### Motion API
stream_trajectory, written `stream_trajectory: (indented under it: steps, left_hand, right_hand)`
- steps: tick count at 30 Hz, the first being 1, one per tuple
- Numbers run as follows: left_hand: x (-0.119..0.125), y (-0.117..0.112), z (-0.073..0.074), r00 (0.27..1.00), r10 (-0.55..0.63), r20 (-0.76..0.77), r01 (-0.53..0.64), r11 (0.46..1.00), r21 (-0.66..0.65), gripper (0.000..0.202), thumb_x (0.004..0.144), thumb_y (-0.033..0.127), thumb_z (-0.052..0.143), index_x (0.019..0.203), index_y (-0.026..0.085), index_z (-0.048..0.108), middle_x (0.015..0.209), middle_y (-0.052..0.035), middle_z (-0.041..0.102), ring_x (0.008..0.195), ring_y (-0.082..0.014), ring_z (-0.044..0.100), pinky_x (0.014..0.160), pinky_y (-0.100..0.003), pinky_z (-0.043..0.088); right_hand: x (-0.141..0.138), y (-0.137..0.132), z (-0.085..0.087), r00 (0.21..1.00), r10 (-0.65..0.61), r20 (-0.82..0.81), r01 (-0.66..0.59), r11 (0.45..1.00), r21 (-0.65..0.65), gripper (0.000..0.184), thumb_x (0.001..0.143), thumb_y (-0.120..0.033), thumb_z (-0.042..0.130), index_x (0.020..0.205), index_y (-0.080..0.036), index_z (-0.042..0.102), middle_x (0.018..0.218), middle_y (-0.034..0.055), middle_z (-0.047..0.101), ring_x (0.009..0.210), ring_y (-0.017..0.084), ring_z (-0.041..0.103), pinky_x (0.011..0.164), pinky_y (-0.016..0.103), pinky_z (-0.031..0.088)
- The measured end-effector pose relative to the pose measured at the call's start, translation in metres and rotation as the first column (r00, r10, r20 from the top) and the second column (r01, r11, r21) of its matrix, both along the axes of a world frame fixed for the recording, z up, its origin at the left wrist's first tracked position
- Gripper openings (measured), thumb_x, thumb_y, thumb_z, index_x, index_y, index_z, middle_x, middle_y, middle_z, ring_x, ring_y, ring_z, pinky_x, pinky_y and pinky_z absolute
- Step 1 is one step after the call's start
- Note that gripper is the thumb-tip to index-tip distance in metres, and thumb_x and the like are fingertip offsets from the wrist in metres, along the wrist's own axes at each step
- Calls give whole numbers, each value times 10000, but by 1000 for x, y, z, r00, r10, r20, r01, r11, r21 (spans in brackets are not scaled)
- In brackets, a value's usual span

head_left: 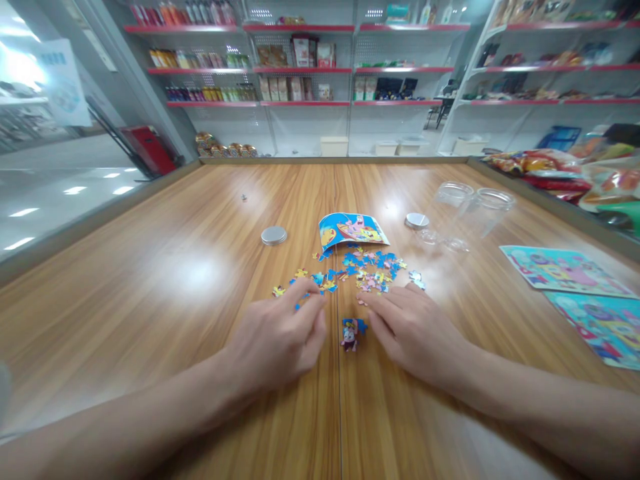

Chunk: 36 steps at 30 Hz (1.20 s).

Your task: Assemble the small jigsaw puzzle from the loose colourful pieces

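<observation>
Loose jigsaw puzzle pieces (376, 279) in blue, yellow and pink lie scattered in the middle of the wooden table. My left hand (280, 331) is at the near left of the pile, its fingers curled together; whatever they might hold is hidden. On the other side, my right hand (423, 327) reaches over the near edge of the pieces, index finger stretched toward a pink piece and thumb apart from it. Between the hands sits a small cluster of puzzle pieces (351, 335) with a pink and purple figure. Behind the pile stands a curved cartoon picture sheet (354, 230).
One silver lid (274, 235) lies left of the sheet, another lid (417, 221) to its right. Clear jars (486, 207) stand at the far right. Two cartoon picture cards (565, 269) lie near the right edge, below snack bags (555, 175). Stocked shelves line the back.
</observation>
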State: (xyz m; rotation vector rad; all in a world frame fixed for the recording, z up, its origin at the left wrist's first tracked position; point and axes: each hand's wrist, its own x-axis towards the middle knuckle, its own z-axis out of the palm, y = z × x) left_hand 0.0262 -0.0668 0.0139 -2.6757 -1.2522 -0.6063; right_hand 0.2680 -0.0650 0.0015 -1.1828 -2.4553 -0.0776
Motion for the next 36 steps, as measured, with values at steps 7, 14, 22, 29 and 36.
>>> stream_trajectory:
  steps: [7,14,22,29,36]
  left_hand:
    - [3,-13,5,921,135,-366,-131,991,37,145,893,195,500,800,154,604,825,-103,610,786,-269,611,626,-381,545]
    - [2,-1,-4,971,8,-238,-25,997,-70,255,892,132,485,1106,110,621,1101,-154,622,1086,-308,571,926,-506,542]
    - [4,-3,-4,988,-83,-130,74,995,-70,333,882,86,480,1190,72,608,1211,-169,578,1158,-317,525,990,-517,521]
    - [4,-1,2,945,-328,3,328,945,0,250,878,49,488,1044,59,675,1076,-158,619,1088,-283,543,937,-448,553]
    - [2,-1,0,940,-339,-49,337,941,-39,268,887,64,440,1002,109,678,915,-111,641,816,-210,610,688,-361,591]
  right_hand:
    - [-3,-6,3,979,203,-17,-204,976,-81,252,901,-130,515,1070,-158,699,766,49,678,753,203,588,735,355,338]
    - [-4,-4,3,977,212,17,-207,967,-151,371,919,-114,469,1254,-129,629,870,82,708,818,216,614,771,369,382]
    - [-3,-5,1,976,216,-23,-216,953,-211,433,861,-55,471,1268,-119,606,955,101,714,888,232,632,804,377,414]
    - [-4,-5,1,976,211,-48,-216,961,-172,374,866,-56,474,1200,-126,628,911,95,710,825,214,618,759,359,412]
    - [-4,-6,1,979,195,-53,-200,971,-131,359,866,-66,488,1180,-136,648,865,88,699,762,200,602,707,338,407]
